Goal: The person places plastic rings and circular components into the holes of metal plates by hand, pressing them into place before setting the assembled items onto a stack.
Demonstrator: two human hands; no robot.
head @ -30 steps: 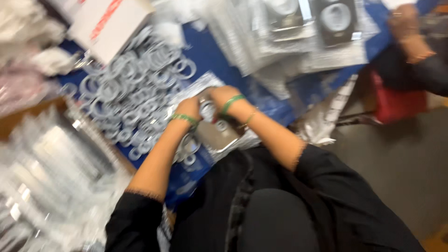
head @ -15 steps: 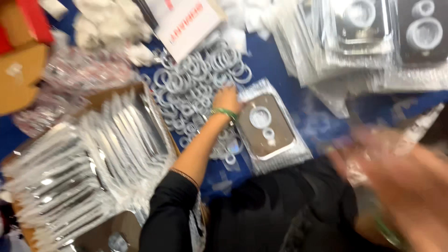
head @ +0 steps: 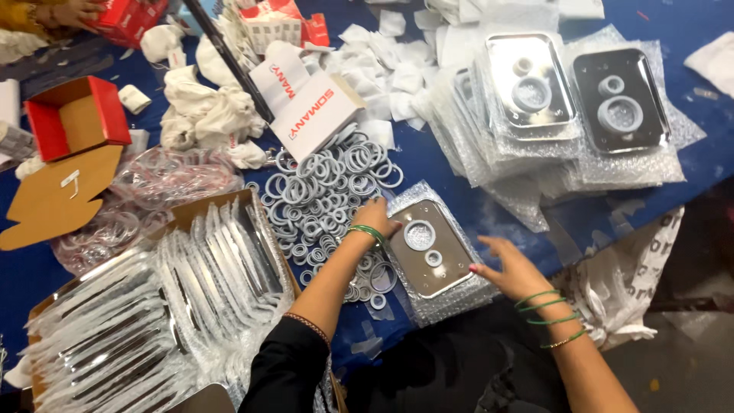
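— Where's the right hand (head: 511, 269)?
— Open, fingers spread, at the steel plate (head: 430, 248) on bubble wrap (head: 451, 300).
— And the left hand (head: 375, 219)?
— Beyond, fingers curled on the heap of white rings (head: 329, 191); whether it grips one, I can't tell.

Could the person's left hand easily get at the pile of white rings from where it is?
Probably yes. The left hand already rests at the edge of the pile of white rings, with nothing between them on the blue table.
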